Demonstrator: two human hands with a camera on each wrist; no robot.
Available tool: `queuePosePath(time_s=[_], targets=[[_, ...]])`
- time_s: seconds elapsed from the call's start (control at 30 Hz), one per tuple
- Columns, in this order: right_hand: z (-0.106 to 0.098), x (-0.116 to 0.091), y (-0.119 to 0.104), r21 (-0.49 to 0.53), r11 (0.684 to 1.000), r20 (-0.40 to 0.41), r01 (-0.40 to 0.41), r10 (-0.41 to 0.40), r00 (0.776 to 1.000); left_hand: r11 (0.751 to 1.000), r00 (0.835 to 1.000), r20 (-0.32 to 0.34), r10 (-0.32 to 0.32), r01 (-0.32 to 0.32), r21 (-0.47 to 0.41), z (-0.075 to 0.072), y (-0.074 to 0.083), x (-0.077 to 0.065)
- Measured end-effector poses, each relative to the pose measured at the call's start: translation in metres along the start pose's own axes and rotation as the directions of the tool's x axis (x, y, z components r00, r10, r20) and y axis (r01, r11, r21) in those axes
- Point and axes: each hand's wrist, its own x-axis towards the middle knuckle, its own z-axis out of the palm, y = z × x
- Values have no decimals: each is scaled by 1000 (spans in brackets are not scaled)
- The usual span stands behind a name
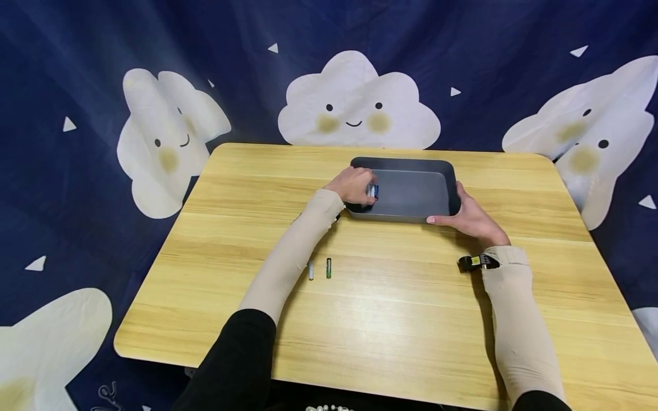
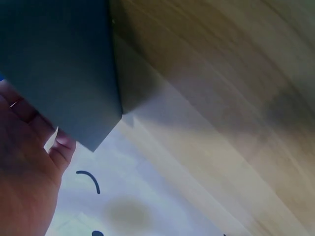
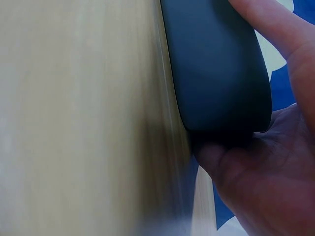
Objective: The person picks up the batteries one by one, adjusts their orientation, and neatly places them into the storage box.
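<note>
A dark grey rectangular tray [image 1: 411, 194] lies near the back edge of the table. My left hand [image 1: 354, 185] is over its left end, with curled fingers pinching several small batteries [image 1: 373, 192] in blue and white. In the left wrist view the tray wall [image 2: 64, 73] covers part of the left hand [image 2: 27, 147] and hides the batteries. My right hand [image 1: 470, 217] grips the tray's front right corner, thumb along the front wall and fingers at the right side. The right wrist view shows that hand [image 3: 275, 162] wrapped around the rounded corner.
A white battery [image 1: 311, 270] and a green battery [image 1: 329, 268] lie on the wooden table [image 1: 401, 319], close to the left forearm. A small black camera [image 1: 473, 262] is strapped at the right wrist. Behind the table hangs a dark blue cloth [image 1: 231, 34] with white clouds.
</note>
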Motion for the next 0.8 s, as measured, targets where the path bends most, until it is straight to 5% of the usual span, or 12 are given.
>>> queuePosePath(time_s=[0.43,0.8], targets=[[-2,1,3,-13,1000,9,7,-7,1000,992,984,-176,38,-59,-116,-24,-4,-39],[-1,0,2,1,1000,6,9,-9,1000,985,960,-281,-8,-40,-167,-30,-10,-101]])
